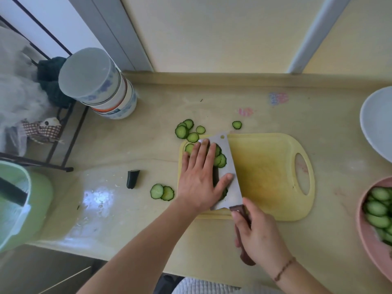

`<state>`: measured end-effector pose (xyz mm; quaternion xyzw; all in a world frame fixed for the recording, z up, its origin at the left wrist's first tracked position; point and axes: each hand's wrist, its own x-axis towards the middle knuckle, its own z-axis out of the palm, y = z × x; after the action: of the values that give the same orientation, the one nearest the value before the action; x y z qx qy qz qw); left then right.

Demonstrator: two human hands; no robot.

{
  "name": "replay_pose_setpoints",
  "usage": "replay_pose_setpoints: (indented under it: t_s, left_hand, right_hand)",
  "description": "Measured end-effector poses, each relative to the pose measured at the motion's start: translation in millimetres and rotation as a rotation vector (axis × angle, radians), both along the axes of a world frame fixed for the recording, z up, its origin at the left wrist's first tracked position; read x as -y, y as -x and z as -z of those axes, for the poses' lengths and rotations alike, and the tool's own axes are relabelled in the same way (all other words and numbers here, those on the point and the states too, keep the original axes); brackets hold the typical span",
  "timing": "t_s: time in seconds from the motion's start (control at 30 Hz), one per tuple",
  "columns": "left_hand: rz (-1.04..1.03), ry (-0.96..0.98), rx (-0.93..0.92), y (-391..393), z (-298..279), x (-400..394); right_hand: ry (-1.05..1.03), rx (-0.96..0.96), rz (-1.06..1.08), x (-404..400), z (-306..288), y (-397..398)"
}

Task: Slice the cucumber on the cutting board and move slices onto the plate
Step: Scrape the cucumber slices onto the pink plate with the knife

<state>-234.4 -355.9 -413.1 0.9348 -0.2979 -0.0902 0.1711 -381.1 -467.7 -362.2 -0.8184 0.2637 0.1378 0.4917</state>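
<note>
The left hand (pixel 199 177) lies flat with straight fingers (pixel 203 151) over a pile of cucumber slices (pixel 219 159) at the left end of the yellow cutting board (pixel 269 172), pressing them against the flat of the cleaver blade (pixel 230 172), with its thumb resting on the blade face. The right hand (pixel 258 236) is clenched round the dark cleaver handle (pixel 241 211), holding the blade tilted so that its long edge runs away from the person, just to the thumb side of the left hand. The slices sit sandwiched between palm and steel, under and just beyond the fingertips. More slices lie off the board: a cluster (pixel 187 130) just past the fingertips, one (pixel 237 124) beyond the blade tip, and a pair (pixel 162 192) beside the left wrist, with the cucumber end stub (pixel 133 178) farther out on that side. The pink plate (pixel 367 236), already holding slices, lies well apart on the right, beyond the right hand. The step in hand looks like gathering slices onto the blade; the carry would then run rightward across the board, led by the right hand, which is nearer the plate.
</note>
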Motion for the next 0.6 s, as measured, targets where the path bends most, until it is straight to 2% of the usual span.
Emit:
replay_pose_setpoints:
  t_s: [0.2,0.37,0.6]
  left_hand:
    - [0.035,0.021,-0.027,5,-2,1]
    - [0.104,0.038,0.003,22,-1,13]
    - [0.125,0.207,-0.014,22,-6,14]
  right_hand:
    - [-0.134,0.003,0.03,-1,-1,-1]
    - [-0.304,0.032,0.143,2,3,9]
    - [-0.409,0.025,0.302,7,9,23]
